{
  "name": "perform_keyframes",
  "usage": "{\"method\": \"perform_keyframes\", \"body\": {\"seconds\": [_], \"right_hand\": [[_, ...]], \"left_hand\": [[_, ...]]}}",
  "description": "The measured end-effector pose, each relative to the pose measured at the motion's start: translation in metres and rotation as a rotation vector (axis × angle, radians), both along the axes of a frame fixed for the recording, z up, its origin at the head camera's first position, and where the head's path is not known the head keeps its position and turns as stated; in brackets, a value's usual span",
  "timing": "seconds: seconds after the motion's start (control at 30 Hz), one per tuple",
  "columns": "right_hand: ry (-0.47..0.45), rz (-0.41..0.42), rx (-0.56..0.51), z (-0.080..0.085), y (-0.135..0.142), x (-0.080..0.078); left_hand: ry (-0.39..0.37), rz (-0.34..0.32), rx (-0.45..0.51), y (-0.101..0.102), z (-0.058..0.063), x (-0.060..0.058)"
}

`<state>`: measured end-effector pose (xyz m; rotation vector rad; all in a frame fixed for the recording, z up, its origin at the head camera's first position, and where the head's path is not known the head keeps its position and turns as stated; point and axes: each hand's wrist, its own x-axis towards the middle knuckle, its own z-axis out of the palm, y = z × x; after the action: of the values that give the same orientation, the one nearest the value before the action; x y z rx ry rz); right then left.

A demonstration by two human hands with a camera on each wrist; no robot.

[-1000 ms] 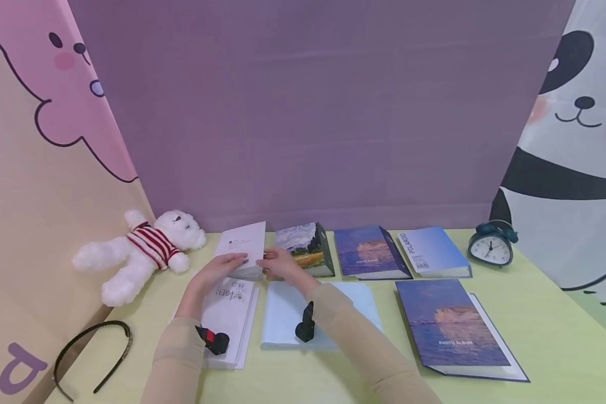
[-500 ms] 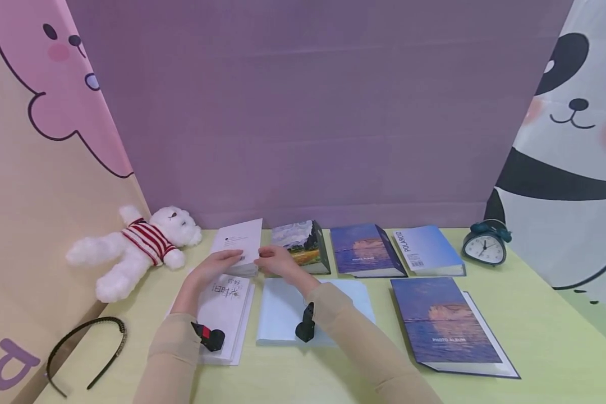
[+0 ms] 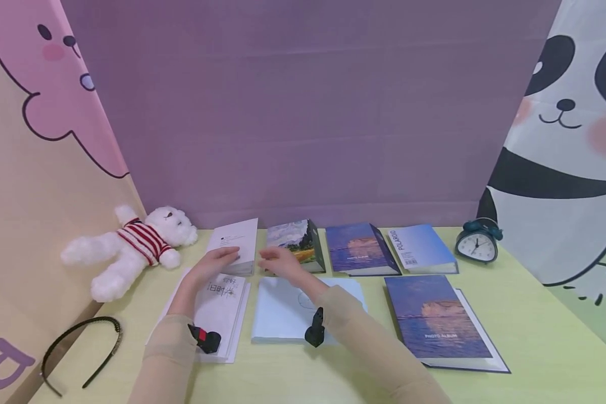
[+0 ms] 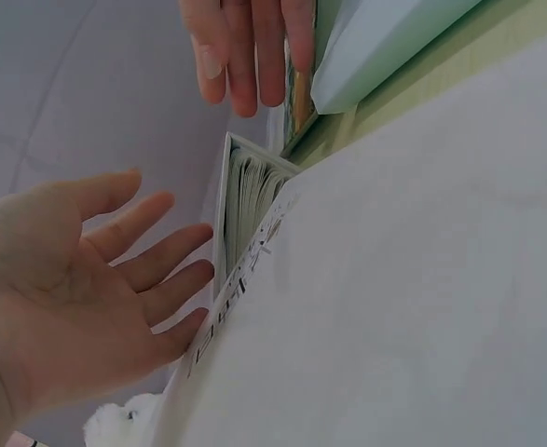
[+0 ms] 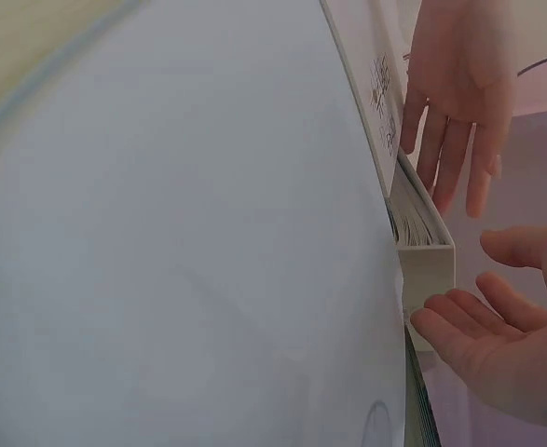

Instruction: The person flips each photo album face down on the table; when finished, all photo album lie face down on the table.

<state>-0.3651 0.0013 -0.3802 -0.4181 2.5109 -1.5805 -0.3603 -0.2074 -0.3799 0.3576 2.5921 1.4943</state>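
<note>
At the back left of the table lies a white album (image 3: pixel 240 237) with small print on its cover; its page edges (image 4: pixel 252 196) show in the left wrist view. Beside its left front corner my left hand (image 3: pixel 209 267) is held with fingers spread and nothing in them. My right hand (image 3: pixel 285 264) hovers off the album's right side, its fingers relaxed, in front of a landscape-painting album (image 3: pixel 292 238). Below my left wrist is another white album (image 3: pixel 214 314) with dark characters. A pale blue album (image 3: pixel 275 317) lies under my right forearm.
Along the back row sit a sea-cliff photo album (image 3: pixel 356 247) and a blue Polaroid album (image 3: pixel 419 247). A second sea-cliff album (image 3: pixel 436 320) lies front right. A teal alarm clock (image 3: pixel 477 247) stands far right; a white teddy bear (image 3: pixel 146 241) and black headband (image 3: pixel 116 336) are left.
Both hands were at the back white album's edges; the right fingers have come off its right edge and relaxed. The left hand has loosened beside it. The whole view has shifted slightly left.
</note>
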Motion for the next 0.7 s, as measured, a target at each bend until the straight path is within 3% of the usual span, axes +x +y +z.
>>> {"method": "perform_keyframes", "body": {"seconds": [0.3, 0.7], "right_hand": [[-0.006, 0.062, -0.015, 0.002, 0.018, 0.007], [0.053, 0.061, -0.001, -0.004, 0.016, 0.009]], "left_hand": [[0.017, 0.043, 0.045, 0.001, 0.002, 0.007], [0.13, 0.061, -0.056, -0.007, 0.013, 0.028]]}}
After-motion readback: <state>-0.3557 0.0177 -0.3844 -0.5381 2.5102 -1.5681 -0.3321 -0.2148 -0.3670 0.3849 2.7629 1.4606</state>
